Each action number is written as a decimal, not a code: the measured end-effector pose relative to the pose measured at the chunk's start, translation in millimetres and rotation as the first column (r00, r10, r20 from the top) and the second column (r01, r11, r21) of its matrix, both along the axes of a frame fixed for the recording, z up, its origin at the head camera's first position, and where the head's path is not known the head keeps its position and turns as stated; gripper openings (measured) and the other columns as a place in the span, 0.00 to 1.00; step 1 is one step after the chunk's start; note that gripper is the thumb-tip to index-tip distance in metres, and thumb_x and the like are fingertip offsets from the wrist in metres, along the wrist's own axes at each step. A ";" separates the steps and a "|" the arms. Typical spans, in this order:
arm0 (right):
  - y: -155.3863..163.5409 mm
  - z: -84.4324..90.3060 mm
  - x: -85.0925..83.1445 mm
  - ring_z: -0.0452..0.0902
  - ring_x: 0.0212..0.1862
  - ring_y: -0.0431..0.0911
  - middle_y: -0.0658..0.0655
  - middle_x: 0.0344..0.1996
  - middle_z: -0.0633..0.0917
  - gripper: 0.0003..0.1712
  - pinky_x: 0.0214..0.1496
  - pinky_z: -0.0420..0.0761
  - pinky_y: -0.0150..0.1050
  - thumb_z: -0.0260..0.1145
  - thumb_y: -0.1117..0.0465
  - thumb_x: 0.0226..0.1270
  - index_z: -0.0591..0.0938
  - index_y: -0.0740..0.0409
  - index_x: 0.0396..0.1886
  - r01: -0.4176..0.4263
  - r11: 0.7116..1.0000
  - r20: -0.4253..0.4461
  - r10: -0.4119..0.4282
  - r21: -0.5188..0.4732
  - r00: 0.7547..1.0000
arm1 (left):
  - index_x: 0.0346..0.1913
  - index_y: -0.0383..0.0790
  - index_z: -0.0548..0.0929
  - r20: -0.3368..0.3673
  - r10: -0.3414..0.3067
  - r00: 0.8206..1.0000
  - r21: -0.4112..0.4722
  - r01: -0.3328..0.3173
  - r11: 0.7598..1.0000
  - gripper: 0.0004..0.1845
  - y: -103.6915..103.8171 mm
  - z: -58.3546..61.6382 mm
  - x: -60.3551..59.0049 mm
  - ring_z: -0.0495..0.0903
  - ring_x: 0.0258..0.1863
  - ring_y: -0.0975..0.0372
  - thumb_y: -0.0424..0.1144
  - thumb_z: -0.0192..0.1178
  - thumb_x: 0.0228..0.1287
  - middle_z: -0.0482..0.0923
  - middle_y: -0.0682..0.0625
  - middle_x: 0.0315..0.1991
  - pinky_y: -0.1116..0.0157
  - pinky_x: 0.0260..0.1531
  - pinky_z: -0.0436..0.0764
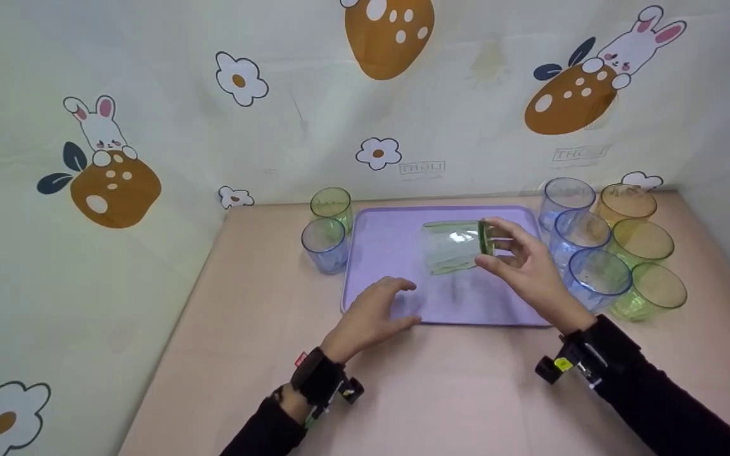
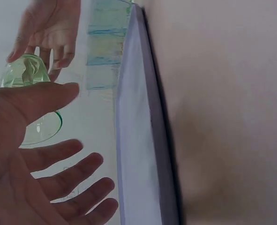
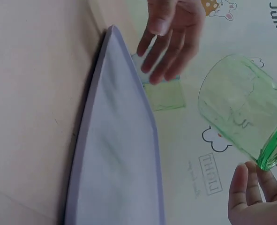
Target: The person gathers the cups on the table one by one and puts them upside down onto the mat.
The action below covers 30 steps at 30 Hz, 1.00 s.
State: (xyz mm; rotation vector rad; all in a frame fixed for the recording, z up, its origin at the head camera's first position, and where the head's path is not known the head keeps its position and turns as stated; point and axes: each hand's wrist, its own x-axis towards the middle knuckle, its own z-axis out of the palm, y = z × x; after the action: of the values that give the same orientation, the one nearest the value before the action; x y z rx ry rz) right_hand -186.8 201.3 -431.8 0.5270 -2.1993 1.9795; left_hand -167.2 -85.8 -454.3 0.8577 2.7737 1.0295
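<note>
A tray (image 1: 390,253) lies on the table (image 1: 454,392), near the backdrop (image 1: 314,126) behind it. Two cups (image 1: 327,229) stand just left of the tray, one behind the other. Six cups (image 1: 612,250) crowd just right of the tray, in two rows running front to back. Above the tray's middle, the right hand (image 1: 526,266) holds a glass (image 1: 450,247) on its side, clear of the tray. The left hand (image 1: 371,316) rests at the tray's front left corner, fingers spread over its edge.
</note>
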 end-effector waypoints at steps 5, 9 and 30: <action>2.1 11.9 -7.9 0.74 0.58 0.54 0.62 0.61 0.76 0.37 0.53 0.78 0.35 0.75 0.65 0.64 0.72 0.64 0.71 0.114 0.982 -0.054 -0.107 0.153 0.993 | 0.59 0.38 0.83 -0.015 -0.003 1.000 -0.132 0.001 0.991 0.22 4.5 -7.2 -0.7 0.79 0.50 0.57 0.40 0.73 0.63 0.82 0.47 0.50 0.59 0.51 0.77; 3.5 14.4 -20.1 0.74 0.58 0.55 0.63 0.63 0.75 0.38 0.52 0.79 0.42 0.76 0.63 0.63 0.73 0.63 0.71 0.193 0.943 -0.129 -0.163 0.270 0.978 | 0.55 0.41 0.86 -0.047 0.017 0.999 -0.183 -0.026 0.983 0.19 8.1 -13.8 -0.5 0.80 0.44 0.60 0.36 0.73 0.61 0.83 0.49 0.45 0.61 0.45 0.79; 30.0 28.9 -76.8 0.67 0.58 0.65 0.76 0.57 0.71 0.41 0.64 0.64 0.62 0.72 0.64 0.65 0.65 0.75 0.72 0.184 0.718 -0.053 -0.202 0.671 0.978 | 0.44 0.45 0.90 -0.207 0.032 0.978 -0.248 -0.084 0.965 0.12 14.4 -26.3 6.9 0.83 0.40 0.57 0.30 0.71 0.58 0.84 0.53 0.41 0.60 0.35 0.81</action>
State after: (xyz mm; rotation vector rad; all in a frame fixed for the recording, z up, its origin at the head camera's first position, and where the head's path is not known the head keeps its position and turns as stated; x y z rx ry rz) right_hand -263.6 231.3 -402.8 0.3110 -2.8242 1.0313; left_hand -160.2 -71.4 -480.6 0.8932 3.0262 0.5990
